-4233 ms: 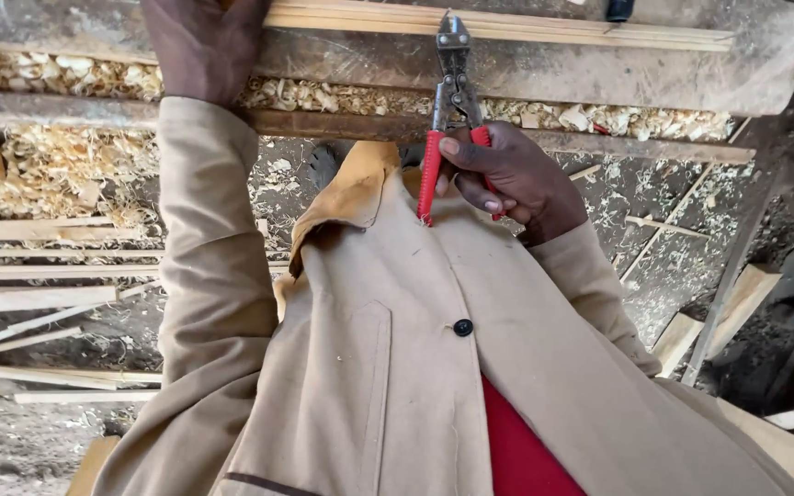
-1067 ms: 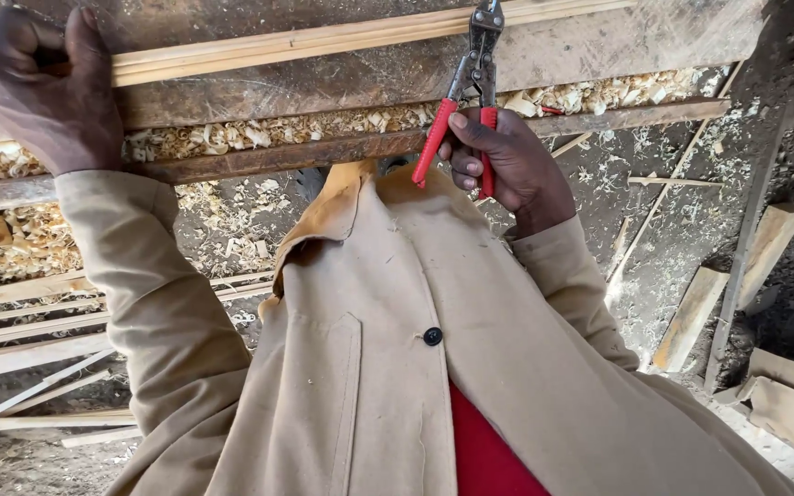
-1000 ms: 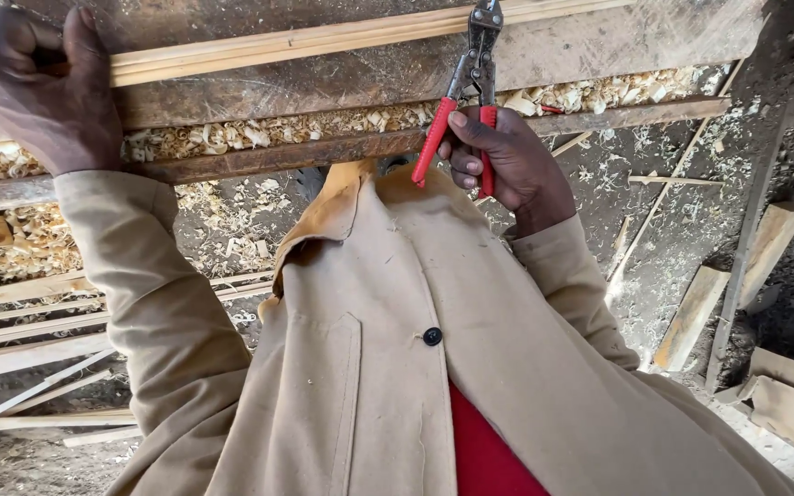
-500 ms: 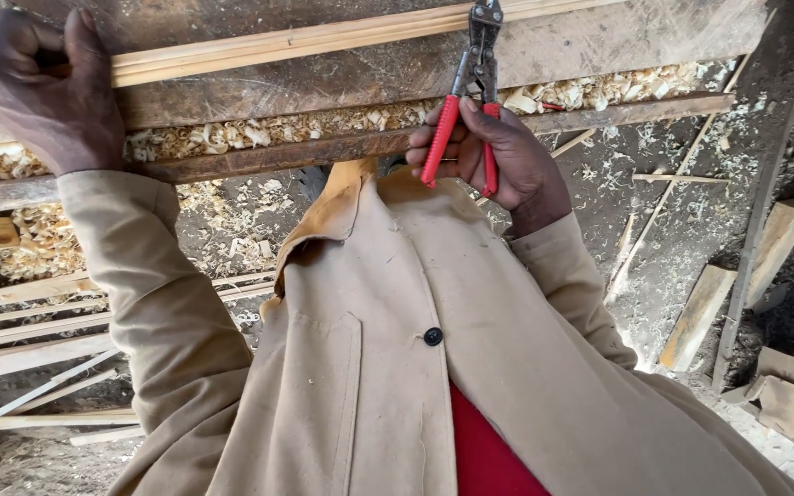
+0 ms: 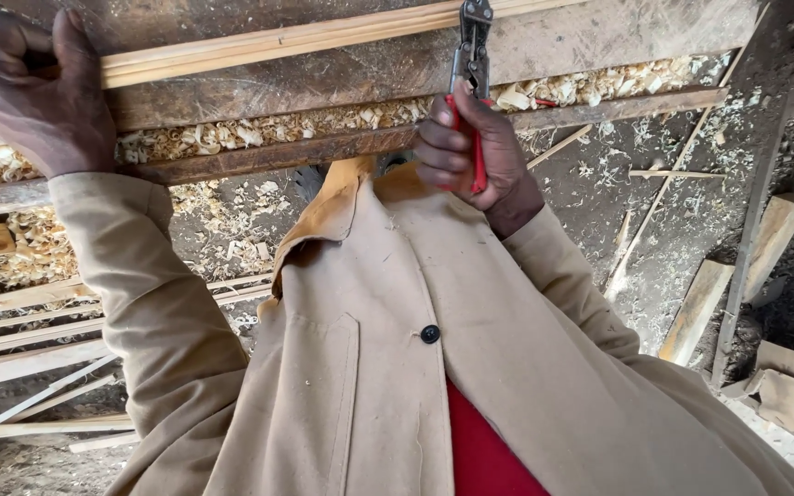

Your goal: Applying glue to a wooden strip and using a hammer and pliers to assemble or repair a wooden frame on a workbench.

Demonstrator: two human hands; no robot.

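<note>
Across the top of the frame the workbench (image 5: 599,41) is crowded: the long wooden strip (image 5: 277,41) spans it, gripped at upper left by the left hand (image 5: 34,96), with the right hand (image 5: 470,152) closed on red-handled pincers (image 5: 470,55) at top centre. Wood shavings (image 5: 259,133) choke the ledge between them. Open room lies right of the pincers. Offcuts (image 5: 696,308) clutter the floor at right.

Pale wood shavings (image 5: 259,133) heaped along a worn workbench (image 5: 599,41), loose offcut boards (image 5: 696,308) and thin slats (image 5: 20,335) lying on the dusty, sawdust-strewn floor (image 5: 682,197) beneath, with a tan buttoned coat (image 5: 397,367) in the foreground.
</note>
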